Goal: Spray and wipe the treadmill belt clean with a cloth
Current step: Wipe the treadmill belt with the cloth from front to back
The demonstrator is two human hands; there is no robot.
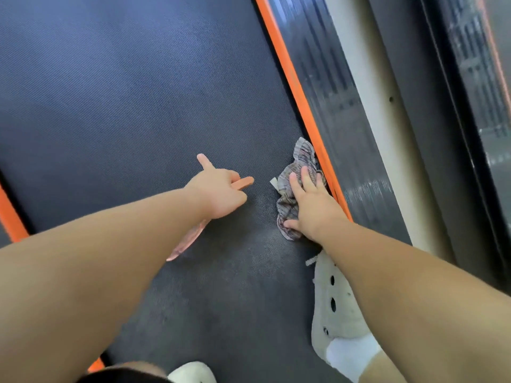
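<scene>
Treadmill belt (pixel 124 106) is being wiped at its right edge, where a crumpled grey cloth (pixel 301 161) is being pressed down just beside the orange strip (pixel 293 78). The cloth is being held under the right hand (pixel 312 205), whose fingers are being kept straight and slightly spread over it, the thumb touching its near edge. A pinkish spray bottle (pixel 185 241) is being gripped by the left hand (pixel 221 194), with fingers curled round its top and the forefinger being pointed forward above the belt. A pale shoe (pixel 334 299) is being stood on the belt just behind the cloth.

By judgement, the wipe is being done best if pressure is being spread through the whole palm and the cloth is being drawn in long overlapping passes away from the strip, so that dirt is not being pushed into the edge gap. The bunched cloth is probably being used better if opened out flatter, and the foot is being kept off the patch being wiped
</scene>
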